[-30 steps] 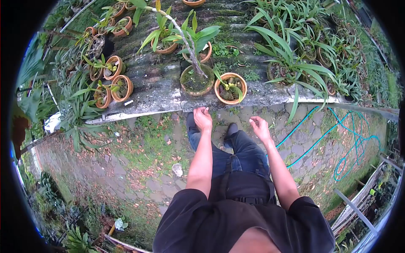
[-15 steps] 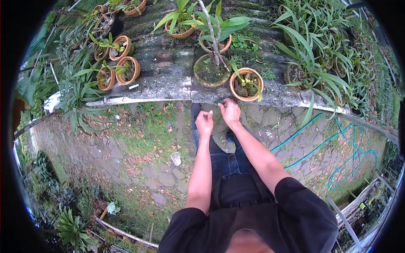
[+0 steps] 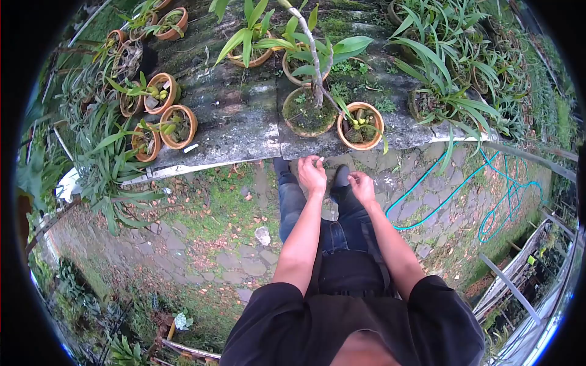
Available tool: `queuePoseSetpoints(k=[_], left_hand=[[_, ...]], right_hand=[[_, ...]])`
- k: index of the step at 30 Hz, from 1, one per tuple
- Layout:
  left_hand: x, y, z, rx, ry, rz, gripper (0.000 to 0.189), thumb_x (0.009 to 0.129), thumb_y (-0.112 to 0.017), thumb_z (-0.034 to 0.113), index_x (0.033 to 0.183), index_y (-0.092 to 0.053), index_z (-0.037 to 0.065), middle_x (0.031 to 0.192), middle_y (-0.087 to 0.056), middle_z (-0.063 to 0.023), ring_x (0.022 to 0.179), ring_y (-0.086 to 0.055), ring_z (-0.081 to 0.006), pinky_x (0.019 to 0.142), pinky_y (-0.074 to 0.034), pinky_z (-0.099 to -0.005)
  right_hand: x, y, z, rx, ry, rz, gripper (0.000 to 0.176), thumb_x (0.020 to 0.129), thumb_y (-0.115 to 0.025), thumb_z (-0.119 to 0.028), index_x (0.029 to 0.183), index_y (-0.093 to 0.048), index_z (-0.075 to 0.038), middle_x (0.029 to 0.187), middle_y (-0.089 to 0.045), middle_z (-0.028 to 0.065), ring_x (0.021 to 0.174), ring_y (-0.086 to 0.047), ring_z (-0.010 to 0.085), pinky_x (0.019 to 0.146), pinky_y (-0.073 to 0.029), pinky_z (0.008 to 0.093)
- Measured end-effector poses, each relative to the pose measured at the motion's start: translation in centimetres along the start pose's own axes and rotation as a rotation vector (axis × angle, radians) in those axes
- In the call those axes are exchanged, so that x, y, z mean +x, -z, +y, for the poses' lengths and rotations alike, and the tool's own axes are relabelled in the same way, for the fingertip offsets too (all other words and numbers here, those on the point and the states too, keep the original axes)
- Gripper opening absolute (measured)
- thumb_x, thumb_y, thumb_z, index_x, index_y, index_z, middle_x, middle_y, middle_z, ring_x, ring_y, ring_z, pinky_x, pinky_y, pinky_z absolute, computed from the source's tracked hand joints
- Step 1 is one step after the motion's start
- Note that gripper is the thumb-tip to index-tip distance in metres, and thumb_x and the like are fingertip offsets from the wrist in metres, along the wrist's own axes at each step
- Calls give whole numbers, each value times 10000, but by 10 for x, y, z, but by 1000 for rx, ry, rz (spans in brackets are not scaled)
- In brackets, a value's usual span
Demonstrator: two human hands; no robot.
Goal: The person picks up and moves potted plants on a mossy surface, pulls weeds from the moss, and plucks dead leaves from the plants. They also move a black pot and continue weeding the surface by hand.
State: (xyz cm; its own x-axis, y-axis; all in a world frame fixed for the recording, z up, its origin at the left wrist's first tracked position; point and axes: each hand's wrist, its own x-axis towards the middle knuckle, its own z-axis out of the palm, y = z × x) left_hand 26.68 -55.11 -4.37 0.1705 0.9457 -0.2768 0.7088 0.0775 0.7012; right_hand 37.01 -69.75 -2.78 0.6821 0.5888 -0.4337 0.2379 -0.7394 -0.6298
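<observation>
My left hand (image 3: 312, 175) is closed in a pinch beside the mossy edge of the corrugated sheet (image 3: 244, 139). A tiny white bit shows at its fingertips, too small to name. Lower and to the right, my right hand (image 3: 362, 188) hovers over my legs with its fingers curled together; whatever is in them is hidden. Nearest to the hands stand a clay pot (image 3: 361, 145) with a small yellow-green plant, and a wider mossy pot (image 3: 308, 129) with a bare, leaning grey stem (image 3: 315, 61).
Three small clay pots, one of them a front pot (image 3: 178, 144), stand at the left by a short white stick (image 3: 191, 148). Long-leaved plants (image 3: 452, 79) crowd the right side. A teal hose (image 3: 421, 183) loops over the stone paving (image 3: 241, 263). A pale stone (image 3: 262, 235) lies on the ground.
My hands have moved apart: the left went right to the sheet's edge, the right dropped back from the edge and to the right. The view has shifted slightly.
</observation>
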Motion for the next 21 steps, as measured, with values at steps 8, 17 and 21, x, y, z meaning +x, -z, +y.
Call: queuePoseSetpoints(k=[8,17,21], left_hand=[[18,14,-42,-217,43,-387,248,924,-709,246,818,-728,23,677,-669,-87,648,-644,-166,660,-507,-329],[5,107,-73,-345,119,-279,161,881,-763,126,869,-639,24,708,-678,-52,551,-608,-99,497,-476,-264],[-20,124,-23,-535,146,-265,197,902,-759,152,896,-612,21,763,-689,-59,564,-613,-103,525,-498,-249]], right_hand=[[-29,80,55,157,-204,144,231,933,-666,-187,1054,-722,2,798,-731,90,723,-694,139,680,-549,308],[-16,137,136,298,-67,143,143,937,-672,-121,872,-627,-3,770,-709,75,656,-661,127,639,-548,291],[12,162,110,454,-1,-3,158,973,-628,-133,897,-632,5,781,-715,84,658,-680,143,618,-548,295]])
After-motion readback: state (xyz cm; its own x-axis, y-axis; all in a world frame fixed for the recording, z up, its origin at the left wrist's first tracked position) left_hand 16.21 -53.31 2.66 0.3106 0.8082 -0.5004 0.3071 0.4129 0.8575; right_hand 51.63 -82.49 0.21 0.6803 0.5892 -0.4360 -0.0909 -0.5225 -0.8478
